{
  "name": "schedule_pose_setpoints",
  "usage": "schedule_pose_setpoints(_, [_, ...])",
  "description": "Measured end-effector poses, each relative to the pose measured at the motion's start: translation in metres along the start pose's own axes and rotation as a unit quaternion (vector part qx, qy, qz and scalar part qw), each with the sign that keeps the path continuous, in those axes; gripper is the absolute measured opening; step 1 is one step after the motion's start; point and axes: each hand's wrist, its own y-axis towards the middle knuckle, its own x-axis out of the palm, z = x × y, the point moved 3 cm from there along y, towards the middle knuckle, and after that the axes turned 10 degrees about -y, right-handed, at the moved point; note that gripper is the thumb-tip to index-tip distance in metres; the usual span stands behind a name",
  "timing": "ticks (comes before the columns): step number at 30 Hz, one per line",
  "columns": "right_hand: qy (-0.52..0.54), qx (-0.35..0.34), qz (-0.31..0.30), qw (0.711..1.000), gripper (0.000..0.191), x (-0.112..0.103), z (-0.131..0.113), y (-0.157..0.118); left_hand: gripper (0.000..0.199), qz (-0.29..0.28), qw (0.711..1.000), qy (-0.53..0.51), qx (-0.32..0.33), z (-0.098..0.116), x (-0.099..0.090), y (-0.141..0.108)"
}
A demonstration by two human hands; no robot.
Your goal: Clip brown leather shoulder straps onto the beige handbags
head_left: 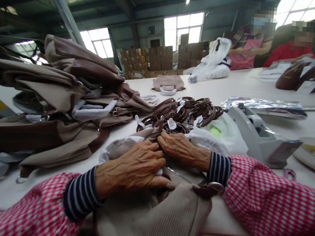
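A beige corduroy handbag [171, 214] with brown trim lies at the table's front edge, its zipped top partly open. My left hand [133, 167] lies across the opening, its fingers curled over the bag's far side and its thumb stretched along the near side. Beyond it, my right hand [179, 147] has its fingertips pinched on the bag's far upper edge, close to the left fingers. What lies under the fingertips is hidden. Between my wrists the metal zipper [178, 175] shows. Just past my hands sits a heap of coiled brown straps [185, 111] with white wrapping on some.
Several similar bags [55, 83] are piled at the left. A grey tape dispenser [257, 137] stands right, near a bowl [314, 153] and silvery film [263, 105]. A white plastic bag [213, 62] rests farther back. Two people [251, 49] work across the table.
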Motion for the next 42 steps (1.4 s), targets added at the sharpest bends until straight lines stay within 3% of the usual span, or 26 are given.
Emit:
schedule_pose_setpoints(4, [-0.034, 0.015, 0.003, 0.999, 0.029, -0.009, 0.007, -0.014, 0.052, -0.051, 0.998, 0.035, 0.011, -0.002, -0.013, 0.005])
schedule_pose_setpoints(7, [-0.06, 0.05, -0.012, 0.997, 0.027, -0.016, 0.013, -0.029, 0.056, -0.046, 0.998, 0.044, 0.01, -0.001, -0.018, 0.01])
schedule_pose_setpoints(11, [-0.029, 0.067, -0.035, 0.997, 0.022, -0.01, 0.01, -0.04, 0.055, 0.017, 1.0, 0.021, -0.005, 0.0, -0.001, 0.01])
schedule_pose_setpoints(14, [-0.001, 0.052, -0.019, 0.998, 0.023, -0.006, 0.008, -0.036, 0.05, 0.044, 0.999, 0.0, -0.021, -0.007, 0.015, 0.005])
schedule_pose_setpoints(17, [0.064, -0.01, -0.014, 0.998, 0.02, -0.012, 0.007, -0.037, 0.047, 0.056, 0.998, -0.017, -0.019, -0.015, 0.019, -0.001])
schedule_pose_setpoints(20, [0.186, -0.065, -0.038, 0.98, 0.013, -0.021, 0.004, -0.052, 0.047, 0.065, 0.997, -0.029, -0.012, -0.015, 0.016, -0.003])
schedule_pose_setpoints(26, [0.285, -0.02, 0.013, 0.958, 0.012, -0.015, -0.01, -0.084, 0.041, 0.052, 0.997, -0.025, -0.044, -0.009, 0.012, -0.001])
schedule_pose_setpoints(31, [0.272, -0.007, 0.059, 0.96, 0.009, -0.009, -0.02, -0.086, 0.039, 0.058, 0.997, -0.028, -0.046, -0.006, 0.011, -0.001])
schedule_pose_setpoints(42, [0.215, 0.008, 0.06, 0.975, 0.007, -0.013, -0.024, -0.086, 0.024, 0.125, 0.992, -0.004, -0.032, -0.006, 0.023, -0.008])
